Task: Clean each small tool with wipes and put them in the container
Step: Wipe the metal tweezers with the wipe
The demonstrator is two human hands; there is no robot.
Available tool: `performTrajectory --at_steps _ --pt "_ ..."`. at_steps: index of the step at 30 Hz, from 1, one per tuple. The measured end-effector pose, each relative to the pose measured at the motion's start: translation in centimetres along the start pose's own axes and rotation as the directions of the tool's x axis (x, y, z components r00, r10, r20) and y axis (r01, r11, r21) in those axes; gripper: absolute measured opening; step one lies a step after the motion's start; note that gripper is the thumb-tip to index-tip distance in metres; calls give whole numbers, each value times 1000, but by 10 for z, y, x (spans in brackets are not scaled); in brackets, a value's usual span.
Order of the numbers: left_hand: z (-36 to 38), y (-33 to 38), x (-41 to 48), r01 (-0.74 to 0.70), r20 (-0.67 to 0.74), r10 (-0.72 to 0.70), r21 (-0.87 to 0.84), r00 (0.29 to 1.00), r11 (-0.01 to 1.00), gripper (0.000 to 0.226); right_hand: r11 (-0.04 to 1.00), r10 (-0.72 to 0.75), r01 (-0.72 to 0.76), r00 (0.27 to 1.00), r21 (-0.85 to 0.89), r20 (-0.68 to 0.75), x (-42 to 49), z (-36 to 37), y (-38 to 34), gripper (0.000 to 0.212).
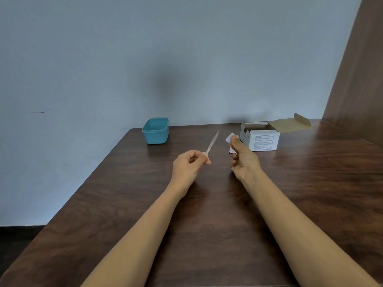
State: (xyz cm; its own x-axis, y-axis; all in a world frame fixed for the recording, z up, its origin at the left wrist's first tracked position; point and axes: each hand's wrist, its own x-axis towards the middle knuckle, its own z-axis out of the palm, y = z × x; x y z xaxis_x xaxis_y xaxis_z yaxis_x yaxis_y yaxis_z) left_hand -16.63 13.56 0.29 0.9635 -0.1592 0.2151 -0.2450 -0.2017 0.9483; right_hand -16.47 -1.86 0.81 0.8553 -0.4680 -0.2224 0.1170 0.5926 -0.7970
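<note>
Dark wooden table meets blue-grey wall at twelve o'clock; left hand pinches slim translucent tool, right hand pinches small white wipe.

Above the dark worktop, the left grip pinches a thin pale tool pointing toward 1 o'clock. At its 3 o'clock, the right grip pinches a white wipe. A teal container stands at 11 o'clock and an opened box at 1 o'clock.

Single head-worn view, wide-angle, facing forward and down over table, wall behind.
</note>
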Motion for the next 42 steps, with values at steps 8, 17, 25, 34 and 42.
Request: performTrajectory --at_steps 8,17,25,34,42 --pt "2 -8 -3 -301 -131 391 436 911 848 16 966 -7 30 996 -258 90 -9 6 16 18" --pt "1 -4 -6 -272 -150 399 518 905 811 14 951 90 -30 979 -309 182 -15 10 16 17" --pt "2 -5 -4 -363 -32 564 736 825 572 14 918 -80 146 979 -369 188 -25 11 15 15" --pt "7 -4 -6 -281 -71 402 604 913 746 11 897 -172 211 976 -389 133 -26 12 14 16" --pt "8 -2 -7 -271 -41 359 579 933 769 14 918 -126 157 986 -364 108 -25 11 14 18"
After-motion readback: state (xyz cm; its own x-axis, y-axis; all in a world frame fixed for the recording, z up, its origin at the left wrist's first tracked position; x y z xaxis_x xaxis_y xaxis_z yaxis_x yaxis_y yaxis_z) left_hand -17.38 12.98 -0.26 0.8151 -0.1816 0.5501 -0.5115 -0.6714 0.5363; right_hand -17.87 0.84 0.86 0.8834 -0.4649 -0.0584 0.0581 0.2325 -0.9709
